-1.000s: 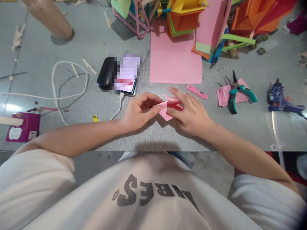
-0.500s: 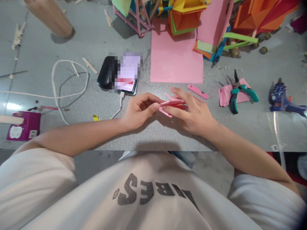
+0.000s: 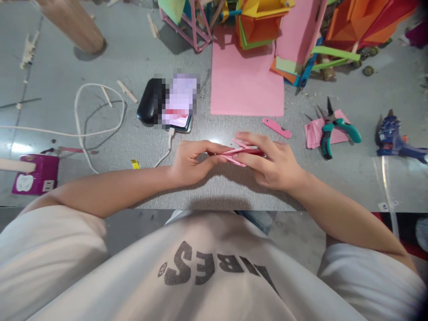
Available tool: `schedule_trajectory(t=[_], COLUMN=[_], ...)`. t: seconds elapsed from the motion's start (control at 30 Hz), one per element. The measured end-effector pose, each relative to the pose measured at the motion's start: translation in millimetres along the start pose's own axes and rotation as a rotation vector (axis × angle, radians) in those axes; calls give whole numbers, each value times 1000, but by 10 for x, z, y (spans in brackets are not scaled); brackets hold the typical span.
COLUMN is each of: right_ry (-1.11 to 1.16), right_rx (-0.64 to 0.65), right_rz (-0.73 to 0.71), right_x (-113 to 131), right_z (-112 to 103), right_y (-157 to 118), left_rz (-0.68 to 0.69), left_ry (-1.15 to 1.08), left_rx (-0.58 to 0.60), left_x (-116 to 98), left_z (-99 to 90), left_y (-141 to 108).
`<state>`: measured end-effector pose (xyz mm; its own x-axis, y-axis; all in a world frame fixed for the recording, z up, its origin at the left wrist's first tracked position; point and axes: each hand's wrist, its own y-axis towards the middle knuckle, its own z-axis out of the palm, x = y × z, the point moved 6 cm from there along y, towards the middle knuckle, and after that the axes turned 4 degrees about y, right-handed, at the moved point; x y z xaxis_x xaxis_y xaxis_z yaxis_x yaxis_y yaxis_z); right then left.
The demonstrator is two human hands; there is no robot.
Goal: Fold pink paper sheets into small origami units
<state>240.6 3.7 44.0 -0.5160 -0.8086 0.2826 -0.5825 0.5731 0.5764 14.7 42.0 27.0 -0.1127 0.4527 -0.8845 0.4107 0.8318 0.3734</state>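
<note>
Now, over the table, the right hand holds one end of the folded pink paper between spread fingers; the left hand pinches the other. Turned nearer edge-on than a second ago, its layers are probably being pressed together.

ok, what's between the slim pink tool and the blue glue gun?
Teal-handled pliers, lying partly over small pink paper pieces. Shows in the head view.

phone screen pixelated, brown cylinder cropped above, pink paper partly behind fingers
</note>
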Motion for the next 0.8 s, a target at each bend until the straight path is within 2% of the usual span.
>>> schedule_trajectory(t=[0.13,0.23,0.4,0.6,0.8], right_ry=[10,29,79,71,115], right_rx=[-11,-90,-143,-168,-222], right_rz=[-21,-48,-63,-113,-114], right_x=[15,22,42,89,145], right_z=[-8,-53,-83,-50,-86], right_y=[13,26,48,48,97], left_rz=[-18,-12,150,173,341], left_ry=[-19,-25,62,153,154], left_rx=[10,-12,-28,-16,-87], left_x=[-8,-17,-119,-138,-223], left_z=[18,8,-15,-19,-35], left_y=[-20,-21,66,106,95])
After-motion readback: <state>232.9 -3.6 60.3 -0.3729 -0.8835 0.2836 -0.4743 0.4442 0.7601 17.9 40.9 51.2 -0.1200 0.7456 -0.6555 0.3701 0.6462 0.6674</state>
